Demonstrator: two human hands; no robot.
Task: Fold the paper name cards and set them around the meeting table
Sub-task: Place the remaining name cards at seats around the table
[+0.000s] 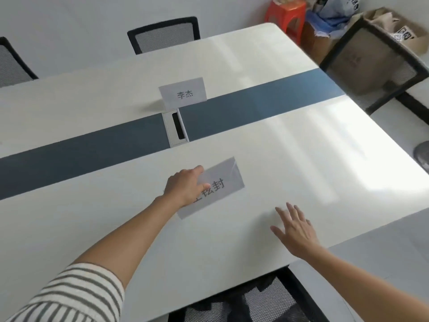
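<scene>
A folded white name card [220,182] with dark printed characters sits on the near half of the white meeting table [290,147]. My left hand [184,185] grips the card's left part, thumb on top, and covers some of the print. My right hand [294,231] hovers open just above the table, right of the card and apart from it, fingers spread. A second name card [183,92] stands upright beyond the table's blue centre strip [255,101], its print facing me.
A metal cable box [175,127] sits in the blue strip. Black mesh chairs stand at the far side [164,34], far left [11,63], right end [371,63] and under the near edge [250,300]. A red stool [286,16] and boxes fill the far right corner.
</scene>
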